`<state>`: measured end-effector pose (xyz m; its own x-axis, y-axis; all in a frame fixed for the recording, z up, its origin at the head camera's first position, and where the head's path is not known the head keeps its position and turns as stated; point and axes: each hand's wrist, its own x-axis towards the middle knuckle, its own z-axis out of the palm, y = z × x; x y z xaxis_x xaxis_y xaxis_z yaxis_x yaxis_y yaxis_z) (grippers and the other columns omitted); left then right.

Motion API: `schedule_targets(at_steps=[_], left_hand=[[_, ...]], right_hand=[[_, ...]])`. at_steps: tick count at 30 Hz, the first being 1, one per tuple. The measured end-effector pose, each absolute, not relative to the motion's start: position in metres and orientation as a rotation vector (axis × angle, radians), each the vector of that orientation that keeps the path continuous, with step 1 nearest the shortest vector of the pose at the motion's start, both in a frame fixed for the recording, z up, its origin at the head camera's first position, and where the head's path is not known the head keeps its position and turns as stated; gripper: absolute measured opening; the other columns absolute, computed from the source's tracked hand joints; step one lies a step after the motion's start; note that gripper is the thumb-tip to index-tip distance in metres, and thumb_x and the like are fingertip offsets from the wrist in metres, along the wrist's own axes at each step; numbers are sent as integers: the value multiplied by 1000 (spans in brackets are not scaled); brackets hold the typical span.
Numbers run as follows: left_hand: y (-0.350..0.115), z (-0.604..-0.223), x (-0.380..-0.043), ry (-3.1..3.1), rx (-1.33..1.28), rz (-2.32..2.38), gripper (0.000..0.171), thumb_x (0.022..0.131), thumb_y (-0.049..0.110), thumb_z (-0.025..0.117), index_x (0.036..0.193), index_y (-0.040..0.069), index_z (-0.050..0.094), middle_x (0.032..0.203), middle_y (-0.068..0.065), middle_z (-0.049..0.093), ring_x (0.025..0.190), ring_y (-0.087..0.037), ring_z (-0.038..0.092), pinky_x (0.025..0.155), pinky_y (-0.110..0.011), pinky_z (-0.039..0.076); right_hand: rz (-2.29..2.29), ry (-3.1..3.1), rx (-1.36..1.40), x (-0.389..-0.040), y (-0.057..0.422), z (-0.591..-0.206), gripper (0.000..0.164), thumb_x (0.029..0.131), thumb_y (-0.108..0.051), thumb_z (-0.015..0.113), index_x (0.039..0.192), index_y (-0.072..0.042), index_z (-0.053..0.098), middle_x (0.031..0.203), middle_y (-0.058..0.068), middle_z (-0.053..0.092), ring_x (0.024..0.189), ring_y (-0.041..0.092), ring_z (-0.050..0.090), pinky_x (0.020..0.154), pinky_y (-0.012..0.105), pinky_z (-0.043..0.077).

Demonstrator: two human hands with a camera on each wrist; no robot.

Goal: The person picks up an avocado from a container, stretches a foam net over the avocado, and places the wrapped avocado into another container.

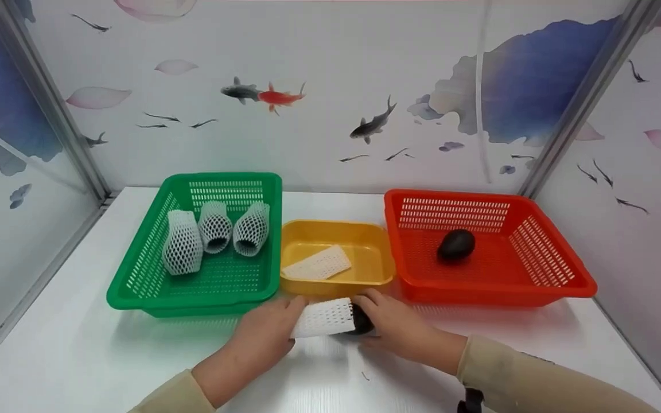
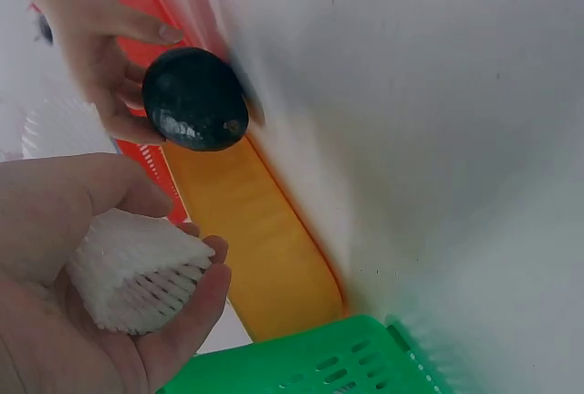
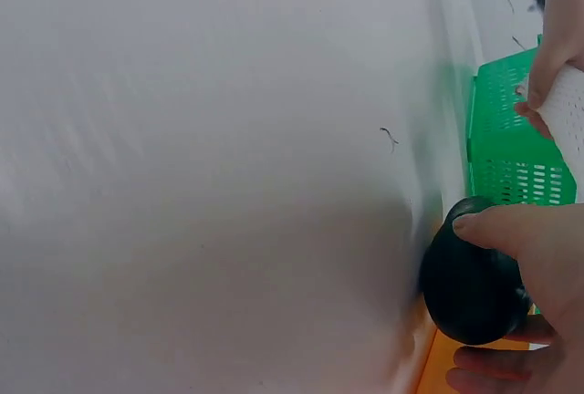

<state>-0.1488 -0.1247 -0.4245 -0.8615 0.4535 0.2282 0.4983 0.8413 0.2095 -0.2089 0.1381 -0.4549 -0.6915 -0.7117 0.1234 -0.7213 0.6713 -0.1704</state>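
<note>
My left hand grips a white foam net sleeve by one end; its mouth shows as a hollow ring in the left wrist view. My right hand holds a dark avocado between thumb and fingers. In the head view the avocado stands right at the sleeve's far end, partly hidden by it; whether it is inside cannot be told there. The left wrist view shows the avocado bare and apart from the sleeve. Both hands are above the white table, in front of the yellow tray.
A green basket at left holds three foam-netted pieces. One flat foam sleeve lies in the yellow tray. The red basket at right contains one avocado. Printed wall panels stand behind and at both sides.
</note>
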Motion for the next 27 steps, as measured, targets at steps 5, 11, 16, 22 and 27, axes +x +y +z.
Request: schedule_targets(at_steps=[5,11,16,22,27], left_hand=[[-126,-428,-146,-2888,-717,-404,59,69,0,85,114,9,48,100,-8,59,85,-23,55,79,-40,52],[-128,-431,-148,-2840,-734,-412,60,65,-10,81,113,6,49,96,-9,56,83,-25,55,77,-40,51],[-130,-435,-149,-2817,-731,-420,56,67,-12,77,113,5,49,92,-9,56,79,-26,57,70,-40,52],[-130,-436,-150,-2904,-697,-376,48,76,-4,75,113,7,47,76,-6,57,65,-23,57,56,-36,50],[-131,-437,-150,-2903,-695,-361,49,74,4,80,108,9,45,67,-3,53,58,-22,55,50,-35,46]], right_hand=[[418,-2836,1195,-213,135,-461,67,80,-24,82,134,-8,47,126,9,51,109,27,57,95,44,48],[516,-2841,1194,-216,141,-459,60,81,-18,81,131,-10,49,123,7,53,108,26,57,95,45,47],[717,-2936,1158,-211,154,-445,66,81,-19,80,138,-18,46,133,0,49,120,22,51,102,47,41],[759,-2877,1205,-205,166,-434,69,81,-19,81,140,-18,44,137,-3,46,121,19,49,102,47,41],[758,-2808,1220,-201,178,-429,69,80,-23,82,139,-17,45,132,-7,48,118,14,51,101,43,43]])
